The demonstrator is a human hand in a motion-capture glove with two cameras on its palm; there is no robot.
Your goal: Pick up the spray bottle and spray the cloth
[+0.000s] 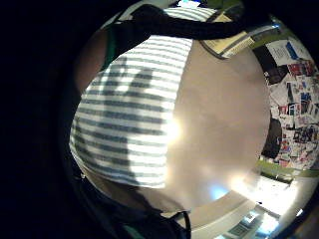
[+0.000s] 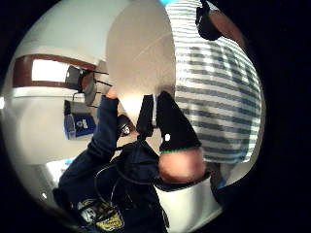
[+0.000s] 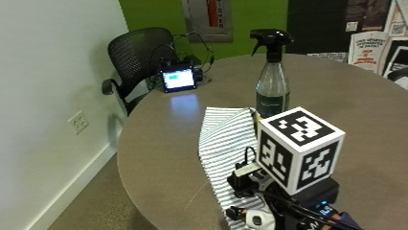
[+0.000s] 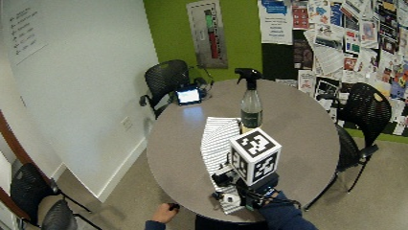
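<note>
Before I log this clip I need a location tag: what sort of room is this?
Probably an office meeting or break room: a round table ringed by black mesh office chairs, and a wall pinboard crowded with posters and flyers. A spray bottle and a striped cloth sit on the table.

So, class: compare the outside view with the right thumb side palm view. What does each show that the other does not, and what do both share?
Only the outside view shows the spray bottle standing upright on the table beside the cloth's far end, and a small lit screen near the table's far edge.

Only the thumb side palm view shows the gloved right hand's thumb, the person's dark sleeve and a blue bin on the floor.

Both show the striped cloth lying on the round table, and a black chair.
</note>
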